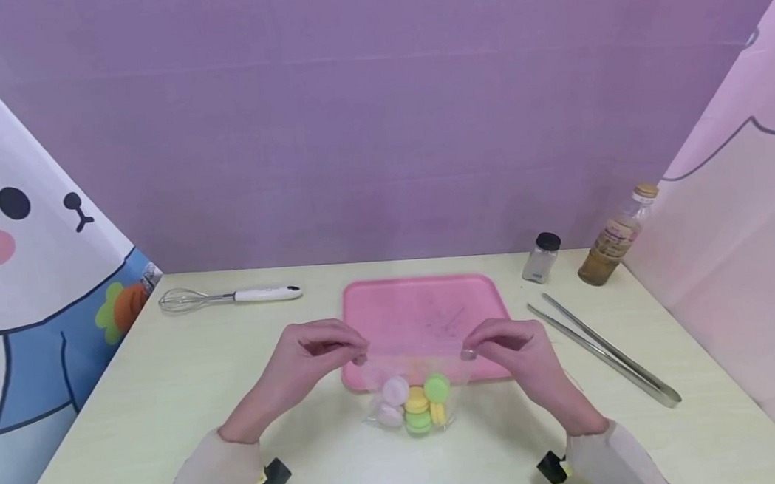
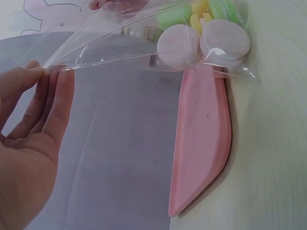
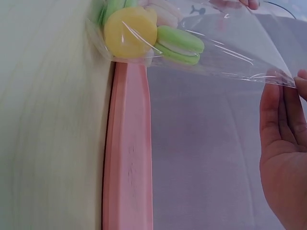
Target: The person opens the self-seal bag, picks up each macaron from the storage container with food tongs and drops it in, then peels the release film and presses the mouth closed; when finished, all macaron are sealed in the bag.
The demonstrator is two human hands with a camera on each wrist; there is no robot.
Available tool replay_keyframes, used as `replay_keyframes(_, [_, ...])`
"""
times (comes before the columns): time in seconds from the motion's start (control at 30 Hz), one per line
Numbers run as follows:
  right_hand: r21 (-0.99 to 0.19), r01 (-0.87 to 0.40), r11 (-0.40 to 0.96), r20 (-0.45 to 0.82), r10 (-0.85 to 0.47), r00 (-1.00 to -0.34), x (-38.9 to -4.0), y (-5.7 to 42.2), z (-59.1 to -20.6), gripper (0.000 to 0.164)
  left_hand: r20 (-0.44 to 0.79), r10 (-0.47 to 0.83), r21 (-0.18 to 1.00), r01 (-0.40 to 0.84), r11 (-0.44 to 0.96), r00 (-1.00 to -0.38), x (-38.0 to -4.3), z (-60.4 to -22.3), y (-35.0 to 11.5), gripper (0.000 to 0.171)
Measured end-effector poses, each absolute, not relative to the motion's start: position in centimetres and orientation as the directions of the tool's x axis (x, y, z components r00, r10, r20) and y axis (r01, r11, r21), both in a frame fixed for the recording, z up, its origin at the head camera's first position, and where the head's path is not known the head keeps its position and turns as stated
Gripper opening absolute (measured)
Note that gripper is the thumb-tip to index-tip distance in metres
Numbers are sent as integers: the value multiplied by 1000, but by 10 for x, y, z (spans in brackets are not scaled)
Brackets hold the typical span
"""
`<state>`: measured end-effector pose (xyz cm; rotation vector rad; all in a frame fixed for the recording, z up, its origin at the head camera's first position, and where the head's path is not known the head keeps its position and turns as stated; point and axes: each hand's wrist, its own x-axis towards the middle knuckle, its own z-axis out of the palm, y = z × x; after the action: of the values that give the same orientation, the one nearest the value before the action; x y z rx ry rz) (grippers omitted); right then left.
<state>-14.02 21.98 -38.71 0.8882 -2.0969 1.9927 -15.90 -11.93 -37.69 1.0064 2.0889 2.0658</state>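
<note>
A clear plastic bag (image 1: 396, 375) hangs between my two hands, with several macarons (image 1: 416, 401) in its bottom: pale lilac, yellow and green. My left hand (image 1: 317, 353) pinches one upper corner of the bag between thumb and fingers, as the left wrist view also shows. The opposite upper corner is pinched by my right hand (image 1: 517, 349). Behind the bag lies a pink tray (image 1: 424, 295), its front edge partly covered by the bag. In the right wrist view a yellow macaron (image 3: 129, 33) and a green macaron (image 3: 180, 43) press against the plastic.
A whisk (image 1: 267, 294) with a white handle lies at the back left. To the right are metal tongs (image 1: 607, 351), a small black-capped jar (image 1: 540, 260) and a corked-looking glass bottle (image 1: 617, 239) of brown contents. A purple wall (image 1: 380, 124) stands behind the table.
</note>
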Motion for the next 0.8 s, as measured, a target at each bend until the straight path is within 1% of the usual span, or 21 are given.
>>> replay_keyframes(0.23, [-864,-502,-41,484,-344,-805,-139,220,-385,20,412,457,905,415,-100,-788,-159,-378,-118,12])
replay_keyframes(0.37, [-874,-485,-34,466,-339,-817,-138,219,-384,18,415,452,895,443,-49,-789,-159,-378,-119,13])
replay_keyframes(0.47, [-874,-486,-16,462,-338,-820,-138,220,-385,17,419,451,889,457,-27,-788,-160,-379,-119,17])
replay_keyframes(0.63, [-854,-521,22,484,-336,-808,-140,221,-387,19,428,454,887,459,-45,-782,-160,-379,-119,16])
replay_keyframes(0.8, [-834,-550,31,508,-345,-789,-141,220,-386,23,418,466,894,444,-61,-780,-160,-378,-119,14])
